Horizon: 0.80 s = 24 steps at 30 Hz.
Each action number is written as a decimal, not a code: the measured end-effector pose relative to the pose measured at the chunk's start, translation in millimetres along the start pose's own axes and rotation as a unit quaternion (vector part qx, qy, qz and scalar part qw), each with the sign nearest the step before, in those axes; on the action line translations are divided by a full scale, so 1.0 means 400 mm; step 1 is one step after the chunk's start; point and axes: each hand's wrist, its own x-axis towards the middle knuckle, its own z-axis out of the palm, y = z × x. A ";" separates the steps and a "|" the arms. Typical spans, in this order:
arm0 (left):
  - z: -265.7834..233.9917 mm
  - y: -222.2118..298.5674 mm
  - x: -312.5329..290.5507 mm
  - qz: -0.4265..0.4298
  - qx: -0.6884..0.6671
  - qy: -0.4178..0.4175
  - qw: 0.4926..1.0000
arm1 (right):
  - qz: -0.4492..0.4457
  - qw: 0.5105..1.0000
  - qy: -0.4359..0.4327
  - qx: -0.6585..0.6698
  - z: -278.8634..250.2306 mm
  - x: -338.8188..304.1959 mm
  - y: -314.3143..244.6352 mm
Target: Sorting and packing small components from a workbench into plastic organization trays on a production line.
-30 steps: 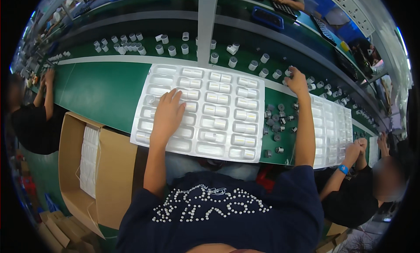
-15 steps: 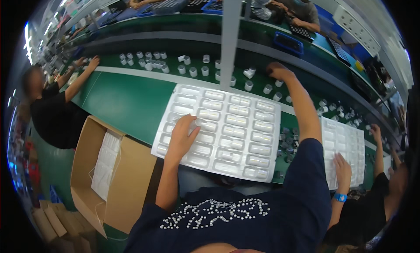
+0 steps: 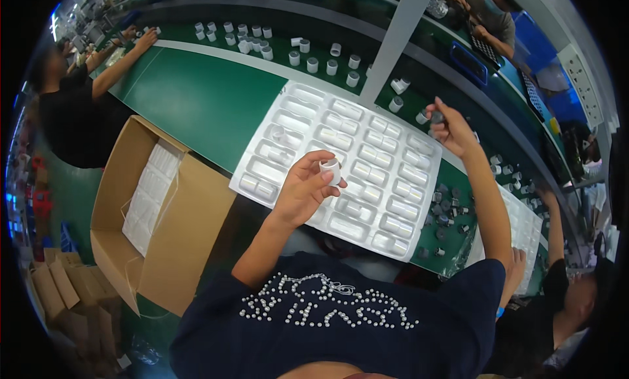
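Note:
My left hand [image 3: 303, 190] is closed round a short white cylinder [image 3: 331, 172], held up over the near left part of a white moulded tray [image 3: 350, 229]. Many of the tray's oblong pockets hold white cylinders, and a few pockets show bare. Beyond the tray's far right corner is my right hand [image 3: 457, 134], its thumb and fingers pinching a small dark grey round piece [image 3: 437, 117]. Close by it, another white cylinder [image 3: 422, 117] stands on the green conveyor.
Several white cylinders [image 3: 312, 65] stand along the conveyor. Small dark parts [image 3: 447, 207] lie right of the tray. A cardboard box [image 3: 190, 231] with white trays [image 3: 154, 199] stands at left. A metal post [image 3: 398, 44] rises behind the tray. Co-workers sit on both sides.
My left hand has lifted a white cylinder off the tray. My right hand has drawn back from the conveyor toward the tray, now showing a dark piece. The whole view has turned.

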 end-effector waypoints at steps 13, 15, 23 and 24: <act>0.088 -0.044 -0.024 -0.077 -0.064 0.023 0.995 | 0.018 0.983 -0.180 -0.037 0.291 -0.179 0.153; 0.072 -0.050 -0.033 -0.089 -0.086 0.010 0.992 | 0.001 0.987 -0.155 -0.036 0.305 -0.179 0.172; 0.074 -0.056 -0.056 -0.074 -0.090 0.020 0.993 | 0.019 0.995 -0.098 -0.009 0.385 -0.184 0.206; 0.076 -0.052 -0.058 -0.076 -0.098 0.028 0.992 | 0.018 0.994 -0.106 0.005 0.400 -0.196 0.186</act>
